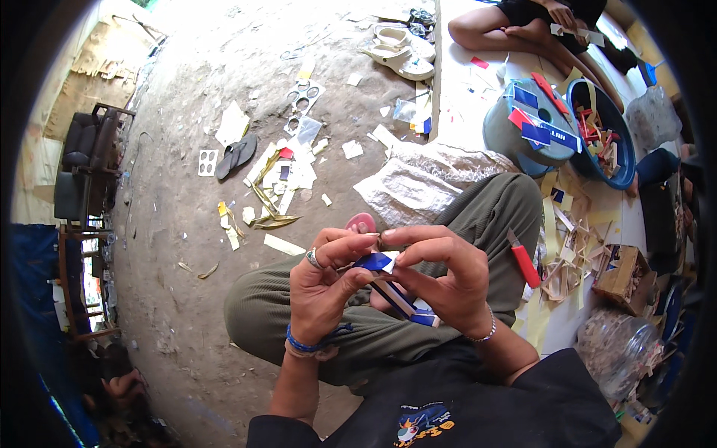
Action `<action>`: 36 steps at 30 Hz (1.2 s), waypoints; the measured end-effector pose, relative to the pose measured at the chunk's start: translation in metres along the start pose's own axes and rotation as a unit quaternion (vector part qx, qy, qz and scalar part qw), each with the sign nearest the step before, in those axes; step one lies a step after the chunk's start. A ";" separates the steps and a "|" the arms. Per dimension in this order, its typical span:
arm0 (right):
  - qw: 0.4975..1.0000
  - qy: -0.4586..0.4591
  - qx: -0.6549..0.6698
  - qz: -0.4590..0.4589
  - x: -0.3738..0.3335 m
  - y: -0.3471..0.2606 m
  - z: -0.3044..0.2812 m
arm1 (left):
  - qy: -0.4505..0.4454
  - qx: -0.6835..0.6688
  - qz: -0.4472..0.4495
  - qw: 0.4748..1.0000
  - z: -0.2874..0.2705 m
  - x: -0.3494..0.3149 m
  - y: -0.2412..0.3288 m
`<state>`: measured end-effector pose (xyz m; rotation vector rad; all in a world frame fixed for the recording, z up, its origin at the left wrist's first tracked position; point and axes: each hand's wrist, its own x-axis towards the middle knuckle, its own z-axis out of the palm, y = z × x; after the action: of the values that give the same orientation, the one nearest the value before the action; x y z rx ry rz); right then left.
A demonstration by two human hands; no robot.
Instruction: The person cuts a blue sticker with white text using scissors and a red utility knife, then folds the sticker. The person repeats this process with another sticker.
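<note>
Above my lap, my left hand and my right hand pinch the upper end of a small blue-and-white frame-like piece. Thumb and fingers of the left close on its blue corner, while the right grips beside the white tip. Below the fingers the piece slants down toward my right wrist, ending in another blue-and-white corner. Its exact kind I cannot tell. A red-handled utility knife lies by my right knee, blade pointing away from me.
A blue-grey stool carries blue and red pieces and another red knife. Beside it stands a blue basin of small parts. Paper scraps, a dark sandal and a white sack lie on the ground. Another person sits at upper right.
</note>
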<state>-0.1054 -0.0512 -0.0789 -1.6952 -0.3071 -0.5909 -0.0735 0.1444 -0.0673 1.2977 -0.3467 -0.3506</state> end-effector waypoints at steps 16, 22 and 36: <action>0.997 -0.022 0.055 0.041 -0.001 -0.009 -0.012 | -0.061 -0.118 -0.039 0.990 -0.001 0.003 0.001; 0.978 -0.053 0.147 0.141 -0.002 -0.020 -0.013 | -0.054 -0.124 -0.047 0.990 -0.004 -0.002 -0.003; 0.968 -0.246 0.025 0.041 0.027 -0.035 -0.043 | -0.088 -0.210 -0.048 0.972 -0.004 -0.001 -0.005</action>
<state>-0.1098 -0.0887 -0.0298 -1.7812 -0.5954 -0.0896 -0.0727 0.1467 -0.0730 0.8705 -0.3375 -0.5908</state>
